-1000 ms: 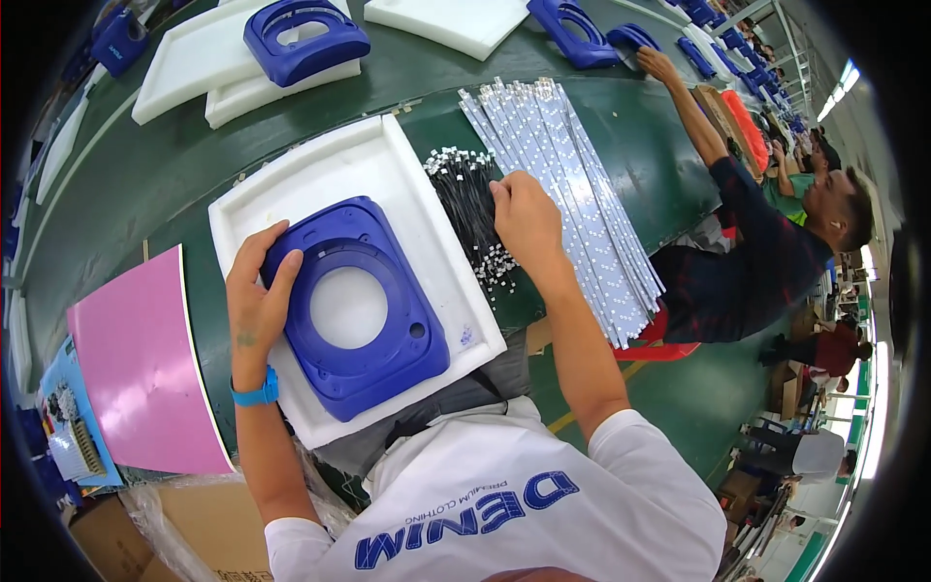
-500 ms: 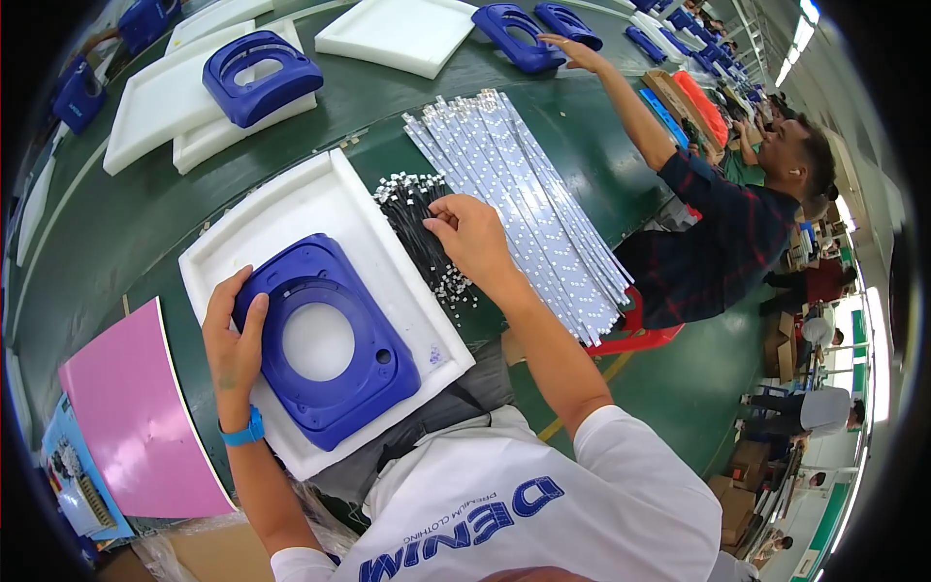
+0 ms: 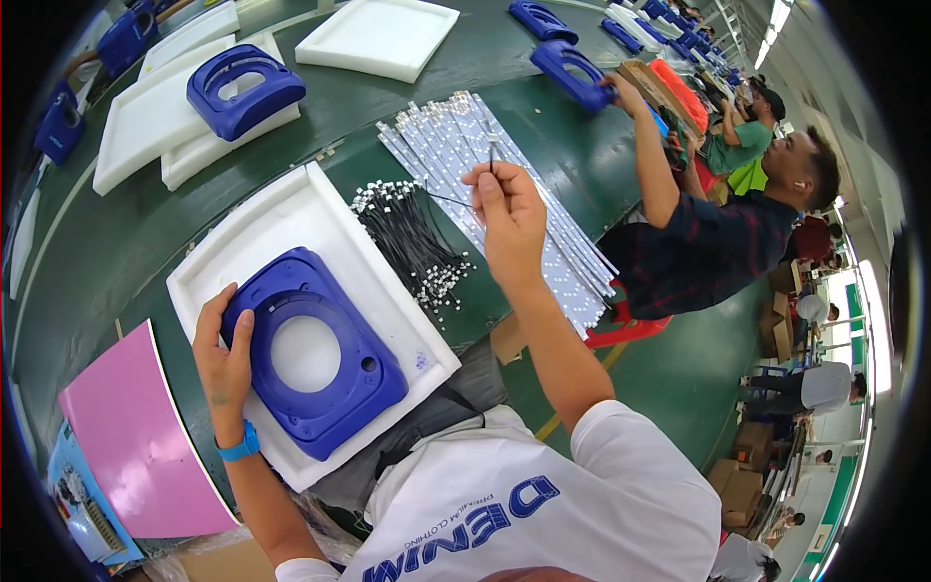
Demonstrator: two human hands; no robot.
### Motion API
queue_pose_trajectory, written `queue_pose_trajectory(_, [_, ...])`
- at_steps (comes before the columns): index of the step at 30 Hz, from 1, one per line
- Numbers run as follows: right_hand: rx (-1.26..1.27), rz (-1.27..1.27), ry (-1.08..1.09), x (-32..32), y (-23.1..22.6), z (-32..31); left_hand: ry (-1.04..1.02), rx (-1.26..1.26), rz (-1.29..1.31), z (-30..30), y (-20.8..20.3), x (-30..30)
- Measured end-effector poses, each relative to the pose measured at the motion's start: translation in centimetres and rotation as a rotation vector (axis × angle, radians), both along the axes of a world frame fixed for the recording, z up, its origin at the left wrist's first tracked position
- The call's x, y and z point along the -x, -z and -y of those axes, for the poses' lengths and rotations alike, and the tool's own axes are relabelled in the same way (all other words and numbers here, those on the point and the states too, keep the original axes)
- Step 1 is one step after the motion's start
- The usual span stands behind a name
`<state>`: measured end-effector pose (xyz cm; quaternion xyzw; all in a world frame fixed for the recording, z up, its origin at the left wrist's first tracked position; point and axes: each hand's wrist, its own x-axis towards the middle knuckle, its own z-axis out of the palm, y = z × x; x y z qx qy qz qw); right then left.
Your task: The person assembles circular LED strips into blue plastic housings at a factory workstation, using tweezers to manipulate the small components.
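Note:
My left hand (image 3: 223,351) grips the left edge of a blue plastic housing (image 3: 361,403), thumb on top. The housing has a large round opening and lies in a white foam tray (image 3: 254,231). Raised above the light strips, my right hand (image 3: 516,221) pinches a thin black cable (image 3: 492,158) with a white connector at its upper end. Another stretch of black wire trails leftward from these fingers. Beside the tray lies a bundle of black cables (image 3: 402,242) with small white connectors. White strips with small dotted chips (image 3: 553,233) lie to its right.
A pink sheet (image 3: 145,436) lies left of the tray. Farther back, another blue housing (image 3: 242,92) rests on stacked foam trays (image 3: 136,136), near a white foam slab (image 3: 378,34). At the right, a co-worker (image 3: 698,233) holds a blue housing (image 3: 572,78).
My right hand has lifted away from the cable bundle, up and to the right, with a black cable in its fingers. The co-worker's hand has drawn a blue housing nearer.

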<state>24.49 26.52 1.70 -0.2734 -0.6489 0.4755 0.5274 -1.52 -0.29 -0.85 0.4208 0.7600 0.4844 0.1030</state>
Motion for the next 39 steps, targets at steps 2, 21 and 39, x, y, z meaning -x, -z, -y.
queue_pose_trajectory(2, [-0.314, 0.598, 0.15, -2.2, -1.2, -1.5, -0.017, -0.007, 0.01, 0.3, 0.1, 0.0])
queue_pose_trajectory(21, [-0.363, 1.125, 0.32, -7.2, 6.0, -5.5, 0.001, 0.001, 0.002, 0.2, -0.2, -0.2])
queue_pose_trajectory(39, [0.098, 0.318, -0.319, -1.9, -3.8, 6.3, 0.076, -0.025, -0.374, 0.5, -3.2, -1.1])
